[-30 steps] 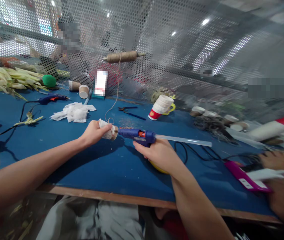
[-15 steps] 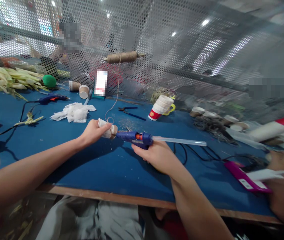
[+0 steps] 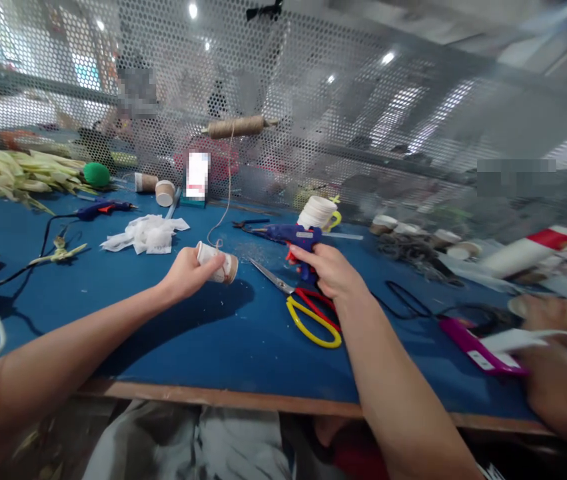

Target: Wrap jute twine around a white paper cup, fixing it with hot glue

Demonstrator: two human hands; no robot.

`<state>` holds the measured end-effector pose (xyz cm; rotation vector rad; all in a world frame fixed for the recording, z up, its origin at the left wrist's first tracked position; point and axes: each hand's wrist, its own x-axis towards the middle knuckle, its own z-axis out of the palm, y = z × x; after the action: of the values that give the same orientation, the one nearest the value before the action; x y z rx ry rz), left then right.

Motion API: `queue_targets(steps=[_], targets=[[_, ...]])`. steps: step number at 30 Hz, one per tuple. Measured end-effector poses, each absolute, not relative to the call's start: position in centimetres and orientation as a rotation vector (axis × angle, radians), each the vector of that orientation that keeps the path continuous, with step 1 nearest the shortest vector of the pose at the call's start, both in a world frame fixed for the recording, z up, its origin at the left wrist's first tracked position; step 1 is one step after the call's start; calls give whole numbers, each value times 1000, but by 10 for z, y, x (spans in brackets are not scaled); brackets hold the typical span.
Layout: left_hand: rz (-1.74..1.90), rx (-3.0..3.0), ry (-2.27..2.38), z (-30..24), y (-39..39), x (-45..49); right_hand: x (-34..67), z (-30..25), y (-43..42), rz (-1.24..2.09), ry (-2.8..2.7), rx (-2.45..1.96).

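Note:
My left hand (image 3: 188, 272) is closed round a small paper cup (image 3: 217, 264) lying on its side, its brown, twine-wrapped end pointing right. Twine (image 3: 228, 193) runs from the cup up to a spool (image 3: 236, 127) on the mesh. In my right hand (image 3: 330, 267) is a blue glue gun (image 3: 293, 233), its nozzle pointing left and a clear glue stick jutting from its back. Scissors (image 3: 313, 313) with red and yellow handles lie below the gun, partly behind my right wrist. Pliers (image 3: 250, 223) rest behind the nozzle.
Stacked white cups (image 3: 317, 212) stand behind the gun. To the left are crumpled white cloth (image 3: 146, 233), a second glue gun (image 3: 100, 209) and corn husks (image 3: 18, 170). A purple power strip (image 3: 483, 347) lies at right, near another person's hand (image 3: 556, 313). Perforated mesh (image 3: 313, 87) borders the back.
The glue gun has pulled away from the cup, lifted and turned upright in my right hand, uncovering the scissors. My left hand still holds the cup in nearly the same place.

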<state>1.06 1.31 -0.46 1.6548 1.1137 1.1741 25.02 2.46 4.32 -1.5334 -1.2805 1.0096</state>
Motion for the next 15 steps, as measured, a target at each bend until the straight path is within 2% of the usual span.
queue_targets(steps=[7, 15], targets=[[1165, 1705, 1062, -7, 12, 12, 256, 11, 67, 994, -1344, -1760], [1115, 1753, 1067, -4, 4, 13, 254, 11, 79, 558, -1526, -1845]])
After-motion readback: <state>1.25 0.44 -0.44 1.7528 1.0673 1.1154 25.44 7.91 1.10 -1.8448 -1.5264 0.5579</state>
